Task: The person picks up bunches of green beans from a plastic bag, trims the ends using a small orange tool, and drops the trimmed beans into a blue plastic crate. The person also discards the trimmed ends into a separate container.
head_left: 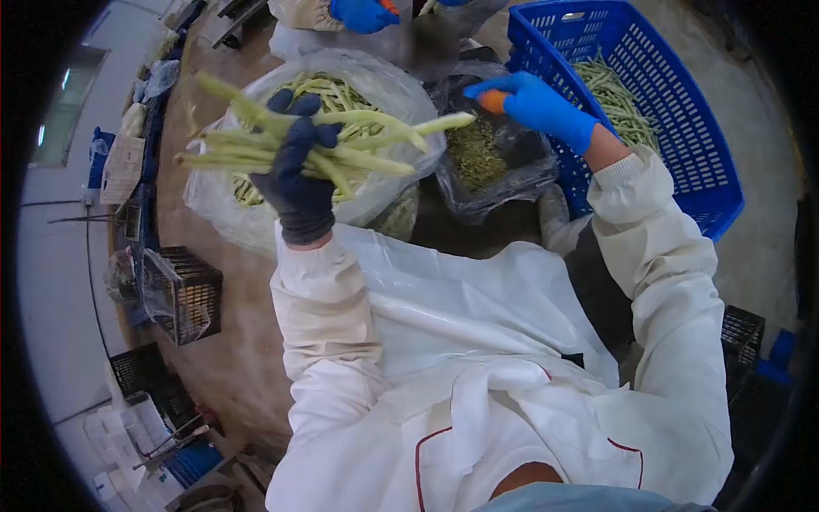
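A loose bunch of long pale green beans (375, 156) is gripped in my left hand (299, 171), which wears a dark glove. The beans stick out on both sides of the fist, over a clear plastic bag (213, 205) full of more beans. My right hand (542, 107), in a blue glove, closes around a small orange tool (492, 101); its working end is hidden or too small to make out. One bean tip reaches close to this hand. Beneath them sits a bin lined with clear plastic (520, 175), holding small green trimmings (476, 155).
To the right stands a blue slatted crate (695, 158) with beans (616, 98) inside. Across from me, a co-worker's blue-gloved hand (365, 14) also holds something orange. Dark crates (181, 294) lie on the brown floor at left, near the wall.
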